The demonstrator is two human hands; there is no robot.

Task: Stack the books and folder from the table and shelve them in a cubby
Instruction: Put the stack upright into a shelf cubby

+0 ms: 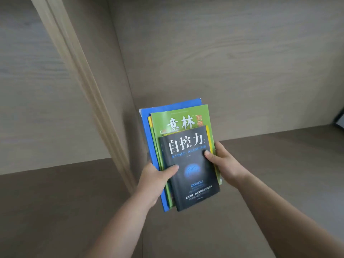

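I hold a stack inside a wooden cubby, both hands gripping its sides. On top lies a dark book (189, 170) with white characters and a glowing blue figure. Under it sits a green magazine (178, 116), with a yellow edge beside it, and at the bottom a blue folder (149, 131). My left hand (156, 177) clamps the stack's left edge, thumb on the dark cover. My right hand (223, 161) grips the right edge, thumb also on the cover. The stack's far end points at the cubby's back left corner. Whether it rests on the cubby floor (270, 174) I cannot tell.
A pale wooden divider (74, 71) runs down the left, separating this cubby from the neighbouring one. The back wall (223, 62) is grey-brown wood. A dark framed object (338, 118) shows at the far right edge. Brown shelf floor stretches to the right.
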